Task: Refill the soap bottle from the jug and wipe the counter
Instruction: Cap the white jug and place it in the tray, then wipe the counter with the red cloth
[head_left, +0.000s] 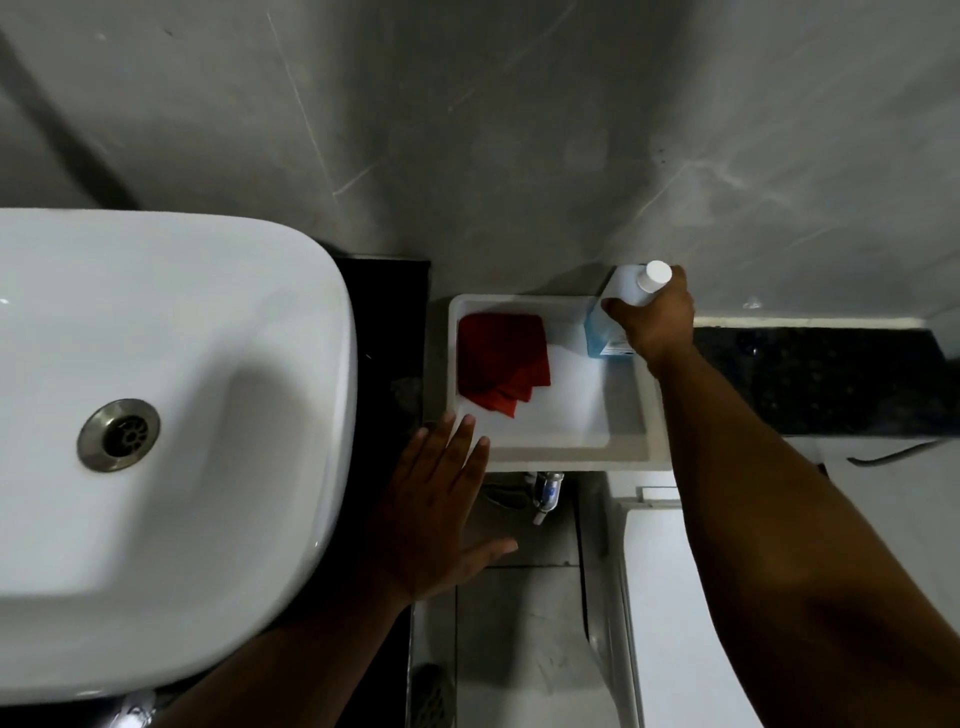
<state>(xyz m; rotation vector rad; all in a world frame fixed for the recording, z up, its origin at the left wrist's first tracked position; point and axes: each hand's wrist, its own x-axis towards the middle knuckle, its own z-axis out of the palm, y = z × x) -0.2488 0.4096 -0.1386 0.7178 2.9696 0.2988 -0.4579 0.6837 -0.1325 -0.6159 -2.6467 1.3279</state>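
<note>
head view looks down on our two bare arms; nearest us, our left hand (436, 499) is flat and spread, fingers (465, 439) wide apart and holding nothing, its tips over the near left corner of a white tray (631, 415), beside the white sink (171, 415) with its metal drain (118, 435) on the dark counter (815, 379). below the tray we see a small valve (546, 491) over the tiled floor (519, 649). inside the tray, a folded red cloth (501, 366) lies at the left. farther on, our right hand (655, 322) is wrapped around the jug (602, 332), a clear container of blue liquid with a white cap (655, 275), at the tray's far right corner against the grey wall (493, 130); we cannot tell if it rests on the tray or is lifted
</note>
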